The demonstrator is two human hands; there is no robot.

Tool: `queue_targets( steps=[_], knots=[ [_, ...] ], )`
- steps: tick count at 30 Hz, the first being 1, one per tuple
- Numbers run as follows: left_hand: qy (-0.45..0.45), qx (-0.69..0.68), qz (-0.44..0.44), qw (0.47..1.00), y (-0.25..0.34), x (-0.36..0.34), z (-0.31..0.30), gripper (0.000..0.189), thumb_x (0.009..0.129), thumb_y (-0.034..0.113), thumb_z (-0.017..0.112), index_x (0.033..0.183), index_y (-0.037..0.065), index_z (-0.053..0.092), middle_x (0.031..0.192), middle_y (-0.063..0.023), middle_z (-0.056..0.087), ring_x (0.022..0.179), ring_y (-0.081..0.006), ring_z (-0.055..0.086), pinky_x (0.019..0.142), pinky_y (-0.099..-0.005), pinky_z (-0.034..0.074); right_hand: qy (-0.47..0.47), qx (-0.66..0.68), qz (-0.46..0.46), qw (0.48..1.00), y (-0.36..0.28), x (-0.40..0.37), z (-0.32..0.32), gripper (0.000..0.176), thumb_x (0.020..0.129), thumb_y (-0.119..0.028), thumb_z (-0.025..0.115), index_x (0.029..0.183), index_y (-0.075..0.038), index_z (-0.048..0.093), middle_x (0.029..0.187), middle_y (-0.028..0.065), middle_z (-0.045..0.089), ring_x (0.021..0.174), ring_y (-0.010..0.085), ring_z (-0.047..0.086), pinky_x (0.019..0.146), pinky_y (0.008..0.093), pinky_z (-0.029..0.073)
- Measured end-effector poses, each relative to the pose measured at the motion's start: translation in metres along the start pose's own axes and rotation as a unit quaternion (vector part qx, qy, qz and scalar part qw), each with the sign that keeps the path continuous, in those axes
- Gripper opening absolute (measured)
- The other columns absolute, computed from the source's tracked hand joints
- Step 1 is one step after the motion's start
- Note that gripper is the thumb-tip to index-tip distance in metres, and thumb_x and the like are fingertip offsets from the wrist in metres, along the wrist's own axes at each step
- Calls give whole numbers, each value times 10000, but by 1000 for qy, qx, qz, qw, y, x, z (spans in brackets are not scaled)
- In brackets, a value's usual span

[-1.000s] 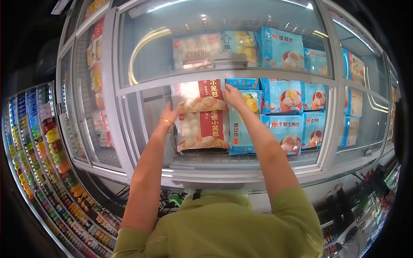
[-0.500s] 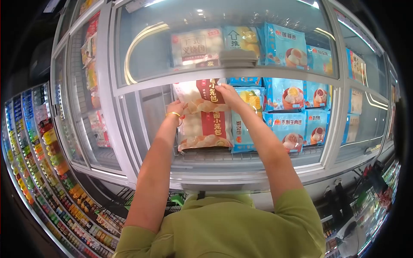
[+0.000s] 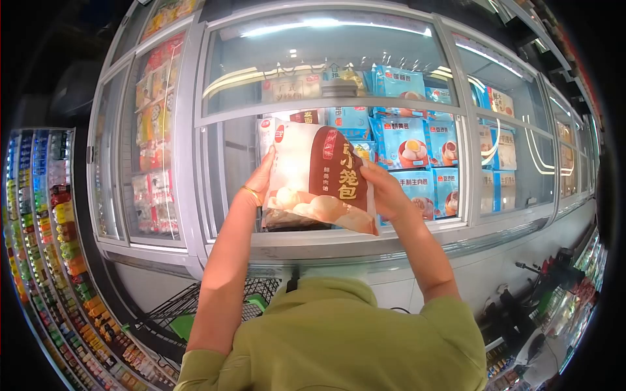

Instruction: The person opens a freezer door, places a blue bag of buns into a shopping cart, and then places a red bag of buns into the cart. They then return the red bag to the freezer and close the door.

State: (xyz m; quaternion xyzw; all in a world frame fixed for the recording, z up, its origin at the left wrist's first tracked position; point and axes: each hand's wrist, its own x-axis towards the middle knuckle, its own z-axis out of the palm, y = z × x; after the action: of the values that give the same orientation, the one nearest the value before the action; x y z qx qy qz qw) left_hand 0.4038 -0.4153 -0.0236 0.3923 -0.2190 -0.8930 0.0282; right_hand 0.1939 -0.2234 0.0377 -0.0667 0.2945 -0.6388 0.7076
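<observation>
A white and dark-red bag of frozen buns [image 3: 306,173] is held up in front of the freezer opening, its printed face toward me and its lower right corner tilted down. My left hand [image 3: 262,176] grips its left edge, with a gold band on the wrist. On the right edge, my right hand [image 3: 385,192] is closed around the bag. Behind it stand blue bun packets [image 3: 404,142] inside the freezer. Part of another bag with a dark-red band [image 3: 306,116] shows above the held one.
Sliding glass doors [image 3: 313,55] in a grey frame [image 3: 329,112] surround the opening. A black shopping cart with green parts [image 3: 254,303] stands below at left. Shelves of packaged goods [image 3: 65,241] run along the left side. Dark equipment [image 3: 554,267] is at the lower right.
The bag has come out of the freezer toward me, held by both hands, and now looks larger. The view has shifted, showing more freezer on the right and more of the cart.
</observation>
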Motion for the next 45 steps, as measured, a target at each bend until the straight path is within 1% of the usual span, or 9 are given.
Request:
queue_targets(
  steps=[1, 3, 8, 11, 19, 25, 27, 34, 45],
  knots=[
    [-5, -13, 4, 1000, 3, -22, 15, 727, 846, 631, 480, 1327, 88, 433, 1311, -124, 491, 1176, -256, 498, 1001, -412, 394, -4, -7, -9, 1000, -1, -12, 16, 439, 941, -203, 465, 1321, 2, 387, 1242, 114, 537, 1111, 189, 549, 952, 331, 442],
    [-151, -121, 48, 980, 3, -63, 34, 674, 860, 522, 550, 1312, 36, 433, 1270, -146, 523, 1152, -281, 524, 972, -421, 430, -46, 13, -66, 997, 0, -32, 42, 441, 939, -203, 469, 1320, 5, 390, 1241, 115, 538, 1109, 192, 549, 949, 335, 445],
    [-137, 0, 165, 977, -18, -125, 21, 557, 838, 225, 620, 1301, -8, 416, 1243, -168, 535, 1142, -300, 534, 976, -436, 432, 48, -180, -187, 964, 21, -74, 69, 633, 812, -155, 611, 1367, -13, 341, 1249, 95, 520, 1093, 173, 544, 921, 314, 440],
    [-117, -30, 197, 973, -35, -158, 20, 510, 824, 98, 602, 1287, -18, 421, 1222, -169, 543, 1112, -296, 553, 944, -425, 458, -2, -110, -247, 963, 35, -84, 86, 624, 815, -237, 628, 1343, -14, 380, 1235, 88, 525, 1101, 172, 539, 927, 322, 436],
    [-112, 19, 206, 972, -69, -218, 0, 438, 839, 51, 576, 1253, -23, 457, 1153, -148, 584, 1027, -272, 605, 863, -383, 523, 119, -81, -106, 984, 82, -102, 92, 520, 944, -373, 461, 1342, -47, 380, 1270, 116, 514, 1134, 229, 521, 959, 377, 422],
    [-123, -155, 169, 965, -98, -247, -9, 419, 871, 80, 534, 1265, -28, 442, 1194, -162, 561, 1080, -282, 578, 935, -424, 480, 28, -69, -83, 994, 110, -110, 109, 514, 945, -360, 459, 1339, -40, 380, 1271, 123, 513, 1139, 233, 518, 963, 379, 419],
    [-157, -141, 165, 964, -101, -252, -19, 414, 882, 88, 523, 1271, -25, 437, 1207, -168, 552, 1098, -286, 568, 958, -441, 460, -5, -44, -84, 995, 117, -103, 103, 514, 942, -351, 468, 1337, -34, 380, 1266, 126, 516, 1134, 238, 522, 958, 380, 422],
    [-99, -93, 243, 960, -120, -285, -36, 431, 873, 56, 530, 1283, -24, 421, 1212, -173, 544, 1101, -301, 562, 942, -454, 465, 1, -39, -57, 998, 138, -89, 105, 463, 926, -284, 490, 1304, -27, 415, 1243, 133, 533, 1102, 253, 544, 941, 395, 437],
    [-35, -81, 325, 942, -148, -334, -48, 460, 838, -3, 568, 1278, -17, 435, 1189, -133, 559, 1062, -243, 576, 895, -383, 487, -119, -4, 65, 991, 158, -61, 127, 476, 883, -226, 573, 1286, -19, 430, 1204, 153, 563, 1057, 264, 584, 924, 403, 476]
  ],
)
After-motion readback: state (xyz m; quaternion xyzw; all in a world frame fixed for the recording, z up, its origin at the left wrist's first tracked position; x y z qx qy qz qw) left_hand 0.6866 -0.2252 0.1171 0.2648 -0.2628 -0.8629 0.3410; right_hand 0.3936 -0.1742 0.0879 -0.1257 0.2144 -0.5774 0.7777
